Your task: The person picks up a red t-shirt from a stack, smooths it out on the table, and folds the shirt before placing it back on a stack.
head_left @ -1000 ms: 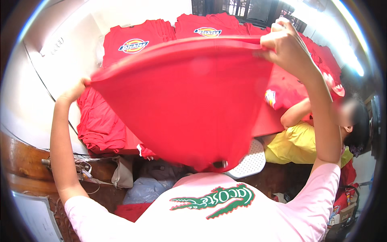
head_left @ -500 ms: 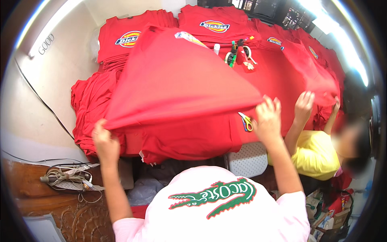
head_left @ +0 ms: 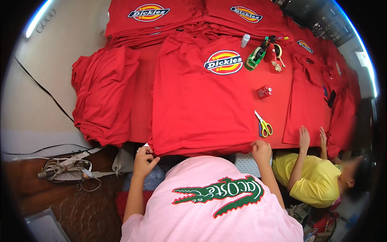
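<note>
A red T-shirt (head_left: 197,109) lies spread over the stack in front of me, its coloured oval print (head_left: 223,62) facing up near the far end. At its near left corner my left hand (head_left: 145,162) has bent fingers closed at the hem, beside a small white tag. My right hand (head_left: 262,152) grips the hem at the near right corner, fingertips curled in. Yellow-handled scissors (head_left: 264,126) lie just beyond my right hand, to the right of the shirt.
Crumpled red shirts (head_left: 102,97) heap at the left; printed stacks (head_left: 155,24) line the back. A green tape dispenser (head_left: 254,58), white bottle (head_left: 245,40) and small red box (head_left: 264,92) stand right of the shirt. A co-worker in yellow (head_left: 308,177) has hands over another shirt (head_left: 308,109).
The shirt, raised and billowing before, has come down flat with its print showing. Both my hands have lowered toward the table's near edge and closer together. The co-worker's shirt now lies flat too.
</note>
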`<state>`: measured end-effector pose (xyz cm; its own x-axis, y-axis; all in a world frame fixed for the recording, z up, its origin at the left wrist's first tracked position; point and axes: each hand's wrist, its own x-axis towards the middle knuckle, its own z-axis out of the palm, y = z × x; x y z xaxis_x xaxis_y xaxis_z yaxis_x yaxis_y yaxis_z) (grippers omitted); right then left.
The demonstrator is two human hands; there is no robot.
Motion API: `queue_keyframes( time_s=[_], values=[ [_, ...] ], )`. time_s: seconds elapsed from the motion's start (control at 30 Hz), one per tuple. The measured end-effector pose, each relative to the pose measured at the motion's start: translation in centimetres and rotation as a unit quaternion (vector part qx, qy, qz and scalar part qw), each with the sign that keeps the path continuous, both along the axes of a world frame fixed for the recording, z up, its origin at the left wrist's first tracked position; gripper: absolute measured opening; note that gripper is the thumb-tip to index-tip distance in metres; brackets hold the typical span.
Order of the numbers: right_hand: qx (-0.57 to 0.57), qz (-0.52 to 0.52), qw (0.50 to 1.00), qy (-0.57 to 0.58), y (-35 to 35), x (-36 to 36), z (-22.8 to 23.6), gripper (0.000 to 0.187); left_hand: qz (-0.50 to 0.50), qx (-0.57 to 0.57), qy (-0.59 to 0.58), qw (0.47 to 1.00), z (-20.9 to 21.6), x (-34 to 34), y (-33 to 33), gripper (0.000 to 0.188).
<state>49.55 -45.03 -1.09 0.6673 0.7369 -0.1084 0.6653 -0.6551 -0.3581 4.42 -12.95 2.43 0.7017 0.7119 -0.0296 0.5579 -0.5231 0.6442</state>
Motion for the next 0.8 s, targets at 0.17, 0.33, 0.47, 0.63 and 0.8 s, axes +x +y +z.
queue_keyframes(
  time_s=[0.17, 0.33, 0.47, 0.63, 0.8],
  values=[
    [0.22, 0.008, 0.975, 0.012, 12.7, 0.4, 2.9, 0.038, 0.019, 0.113, -0.085, 0.99, 2.0, 8.1, 4.7, 0.02],
    [0.235, 0.251, 0.938, 0.044, 27.2, -7.5, 1.0, 0.074, -0.055, 0.144, 0.015, 0.988, -4.4, 21.9, 8.6, 0.065],
    [0.093, 0.308, 0.946, -0.049, 29.5, -7.4, -4.4, 0.085, -0.09, 0.248, 0.091, 0.96, -8.2, 23.1, 13.0, 0.076],
    [0.055, 0.084, 0.987, -0.126, 27.6, -0.4, -4.7, 0.094, -0.044, 0.265, 0.153, 0.951, -7.8, 21.2, 15.8, 0.073],
    [0.061, 0.036, 0.984, -0.166, 27.0, 2.1, -4.9, 0.092, -0.005, 0.268, 0.168, 0.949, -7.9, 21.7, 16.3, 0.07]
  ],
)
